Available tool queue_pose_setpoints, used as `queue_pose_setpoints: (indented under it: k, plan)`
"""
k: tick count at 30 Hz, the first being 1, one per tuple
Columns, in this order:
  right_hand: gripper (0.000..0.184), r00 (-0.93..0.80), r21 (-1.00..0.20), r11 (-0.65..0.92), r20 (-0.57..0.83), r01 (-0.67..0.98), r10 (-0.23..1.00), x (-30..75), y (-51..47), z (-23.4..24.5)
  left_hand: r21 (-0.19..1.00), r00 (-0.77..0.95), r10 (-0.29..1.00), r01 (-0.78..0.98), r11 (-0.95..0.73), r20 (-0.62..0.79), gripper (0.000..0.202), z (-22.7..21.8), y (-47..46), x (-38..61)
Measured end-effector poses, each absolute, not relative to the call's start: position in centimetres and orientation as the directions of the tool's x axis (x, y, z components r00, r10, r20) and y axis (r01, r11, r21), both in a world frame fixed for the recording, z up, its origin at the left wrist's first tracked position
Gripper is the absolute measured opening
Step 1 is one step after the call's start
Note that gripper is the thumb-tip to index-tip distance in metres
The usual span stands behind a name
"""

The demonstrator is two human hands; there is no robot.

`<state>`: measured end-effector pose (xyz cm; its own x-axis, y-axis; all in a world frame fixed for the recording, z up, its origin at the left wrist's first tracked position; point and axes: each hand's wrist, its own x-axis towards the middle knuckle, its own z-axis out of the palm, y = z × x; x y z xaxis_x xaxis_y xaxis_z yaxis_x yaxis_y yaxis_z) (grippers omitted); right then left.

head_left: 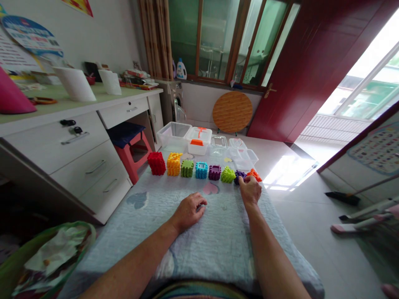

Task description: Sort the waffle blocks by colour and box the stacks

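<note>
A row of coloured toy blocks runs across the far part of the cloth-covered table. From the left stand a red block, a yellow block, a green block, a light-blue block, a purple block and a lime block. My right hand is closed on the dark violet block near the right end, its fingers partly hiding it. Just behind that hand is an orange block. My left hand rests on the cloth, fingers loosely bent and apart, holding nothing.
Behind the row stand clear plastic boxes, among them a large open bin and a lidded box with orange clips. A pink stool is beside the table at left. A waste basket stands at front left.
</note>
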<state>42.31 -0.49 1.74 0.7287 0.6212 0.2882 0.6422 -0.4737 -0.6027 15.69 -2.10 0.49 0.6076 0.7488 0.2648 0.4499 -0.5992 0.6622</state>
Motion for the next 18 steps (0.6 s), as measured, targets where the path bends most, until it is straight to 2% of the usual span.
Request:
queue_pose_setpoints:
  k: [7,18]
  plan:
    - [0.024,0.717,-0.642,-0.397,0.368,0.656,0.592,42.27,-0.15,1.65,0.646,0.619,0.74,0.456,-0.613,0.265,0.014,0.3,-2.05,15.65]
    - [0.022,0.71,-0.605,-0.434,0.341,0.668,0.617,41.94,-0.87,1.71,0.649,0.615,0.743,0.457,-0.609,0.264,0.014,0.31,-2.0,15.71]
